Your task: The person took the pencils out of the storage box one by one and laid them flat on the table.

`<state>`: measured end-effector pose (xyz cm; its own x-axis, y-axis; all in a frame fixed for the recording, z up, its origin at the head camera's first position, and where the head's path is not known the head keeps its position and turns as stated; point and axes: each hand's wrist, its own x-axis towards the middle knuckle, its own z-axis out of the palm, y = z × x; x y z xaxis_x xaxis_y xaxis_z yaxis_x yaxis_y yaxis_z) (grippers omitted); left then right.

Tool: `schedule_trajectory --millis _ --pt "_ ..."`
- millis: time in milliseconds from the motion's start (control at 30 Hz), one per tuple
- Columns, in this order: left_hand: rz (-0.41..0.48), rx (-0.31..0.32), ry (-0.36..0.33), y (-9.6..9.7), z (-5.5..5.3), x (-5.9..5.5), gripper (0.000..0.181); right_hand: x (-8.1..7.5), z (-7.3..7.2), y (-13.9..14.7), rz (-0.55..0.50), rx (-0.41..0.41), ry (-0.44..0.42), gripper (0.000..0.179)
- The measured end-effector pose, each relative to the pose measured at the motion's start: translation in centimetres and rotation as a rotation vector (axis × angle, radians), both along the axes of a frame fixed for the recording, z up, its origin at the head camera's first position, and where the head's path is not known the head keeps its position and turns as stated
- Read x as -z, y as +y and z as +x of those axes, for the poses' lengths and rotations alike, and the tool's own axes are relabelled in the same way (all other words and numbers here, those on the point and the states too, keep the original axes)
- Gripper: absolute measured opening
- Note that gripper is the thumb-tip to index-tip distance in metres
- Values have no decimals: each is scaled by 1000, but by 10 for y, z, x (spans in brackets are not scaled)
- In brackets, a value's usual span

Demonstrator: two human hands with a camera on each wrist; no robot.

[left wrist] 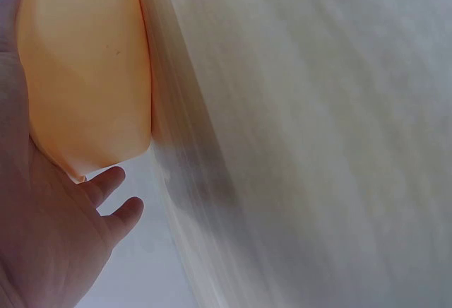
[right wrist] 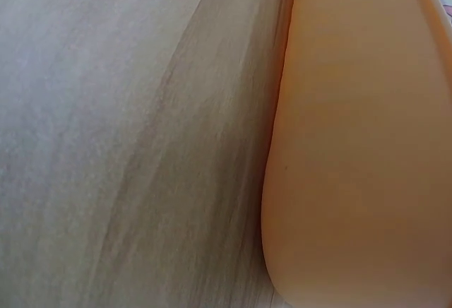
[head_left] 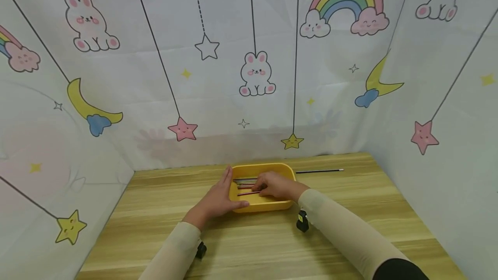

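Observation:
A yellow plastic tray [head_left: 268,207] sits near the back of the table, with several thin pencils [head_left: 244,180] lying side by side inside. My left hand [head_left: 218,198] spans the tray's left end, fingers straight along the outside and thumb stretched over the near rim. In the left wrist view, its palm [left wrist: 49,230] rests by the tray wall [left wrist: 85,68]. Reaching into the tray, my right hand [head_left: 278,185] has its fingers curled at one end of a dark red pencil [head_left: 248,193], apart from the others. Its fingertips are partly hidden. Only the tray's outer wall [right wrist: 360,145] and tabletop show in the right wrist view.
Right of the tray a black pencil [head_left: 320,171] with a pale tip lies on the wood-grain table [head_left: 249,249]. White printed sheets [head_left: 218,98] stand behind the table and along both sides. Each forearm has a small black camera [head_left: 302,221] under the wrist.

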<state>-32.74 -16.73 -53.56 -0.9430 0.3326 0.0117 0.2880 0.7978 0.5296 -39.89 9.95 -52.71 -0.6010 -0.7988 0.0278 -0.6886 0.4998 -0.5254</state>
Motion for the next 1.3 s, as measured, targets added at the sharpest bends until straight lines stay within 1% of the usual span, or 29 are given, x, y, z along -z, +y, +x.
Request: schedule_trajectory --millis 167,600,833,967,1100,1300 --pt "3 4 9 0 -1 -2 135 -2 0 -1 -9 -4 6 24" --pt "3 10 2 -1 0 -6 138 1 -2 -2 -28 18 36 18" --pt "10 14 3 -1 -1 -2 138 -2 -2 2 -68 34 16 16" --pt "7 12 3 0 -1 -2 137 -8 -2 5 -74 57 -15 20" --pt "5 9 -1 0 0 -2 136 -17 -4 10 -73 70 -48 23" --pt "-3 1 -7 1 0 -1 136 -29 -5 18 -110 36 -80 23"
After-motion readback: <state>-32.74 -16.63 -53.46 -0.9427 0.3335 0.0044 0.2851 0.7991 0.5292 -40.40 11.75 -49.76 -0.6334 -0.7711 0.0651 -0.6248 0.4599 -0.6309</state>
